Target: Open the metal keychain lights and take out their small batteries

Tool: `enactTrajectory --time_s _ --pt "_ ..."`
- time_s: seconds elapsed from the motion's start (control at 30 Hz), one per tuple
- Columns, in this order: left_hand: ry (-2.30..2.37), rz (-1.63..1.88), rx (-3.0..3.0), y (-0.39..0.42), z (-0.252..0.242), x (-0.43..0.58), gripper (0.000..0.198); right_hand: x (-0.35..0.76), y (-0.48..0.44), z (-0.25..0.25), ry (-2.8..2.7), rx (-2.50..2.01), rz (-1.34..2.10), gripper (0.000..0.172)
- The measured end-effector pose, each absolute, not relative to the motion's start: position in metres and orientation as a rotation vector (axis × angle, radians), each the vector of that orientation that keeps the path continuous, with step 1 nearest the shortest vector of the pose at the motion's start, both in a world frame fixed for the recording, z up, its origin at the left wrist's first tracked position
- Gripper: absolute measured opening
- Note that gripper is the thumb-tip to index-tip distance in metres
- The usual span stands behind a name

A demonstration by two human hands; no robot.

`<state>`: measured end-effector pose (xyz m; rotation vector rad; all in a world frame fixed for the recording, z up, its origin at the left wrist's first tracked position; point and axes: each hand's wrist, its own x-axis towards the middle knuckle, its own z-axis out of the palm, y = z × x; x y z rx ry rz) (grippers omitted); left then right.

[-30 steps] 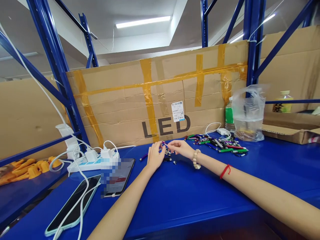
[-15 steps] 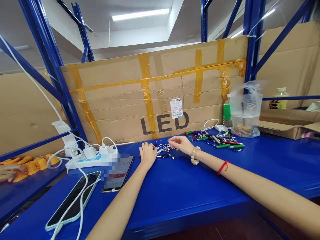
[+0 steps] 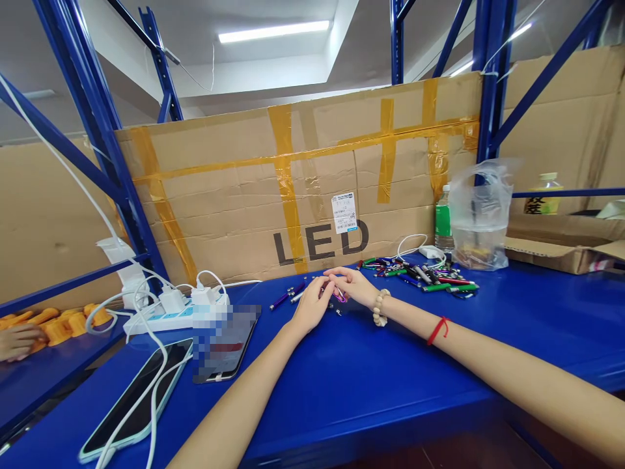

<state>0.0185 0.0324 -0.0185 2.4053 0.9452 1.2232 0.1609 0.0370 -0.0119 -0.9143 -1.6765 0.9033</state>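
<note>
My left hand [image 3: 315,301] and my right hand [image 3: 355,284] meet at the fingertips, low over the blue table. The fingers of both are closed in a pinch, and what they hold is hidden. A small pink loop [image 3: 340,295] shows just under my right fingers. Left of my left hand lie a purple pen [image 3: 280,301] and other slim pens, partly covered by the hand. A tiny metal piece [image 3: 338,312] rests on the table below my fingers.
A heap of coloured pens [image 3: 434,277] lies to the right, near a plastic bag [image 3: 481,228] and a bottle [image 3: 443,221]. At left are a power strip [image 3: 161,319], phones [image 3: 139,404] and white cables. Another person's hand [image 3: 19,342] is beside orange pieces at far left.
My left hand has moved right, off the purple pen, to meet my right hand. The black pen beside it no longer shows. My right hand stays almost in place.
</note>
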Motion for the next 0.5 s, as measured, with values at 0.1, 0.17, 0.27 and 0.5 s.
enactTrajectory --time_s 0.1,0.17,0.27,0.5 --pt "0.868 1.252 2.280 0.0339 -0.0169 0.0162 0.026 0.1609 0.0374 -0.0133 -1.684 -0.925 0.942 0.032" --pt "0.856 1.266 2.227 0.0348 -0.0162 0.0148 0.026 0.1607 0.0371 -0.0133 -1.674 -0.945 0.958 0.032" --pt "0.887 1.265 2.147 0.0370 -0.0177 0.0149 0.024 0.1598 0.0349 -0.0111 -1.639 -0.989 0.963 0.033" --pt "0.975 1.415 1.970 0.0397 -0.0203 0.0153 0.021 0.1586 0.0300 -0.0087 -1.613 -1.088 0.941 0.031"
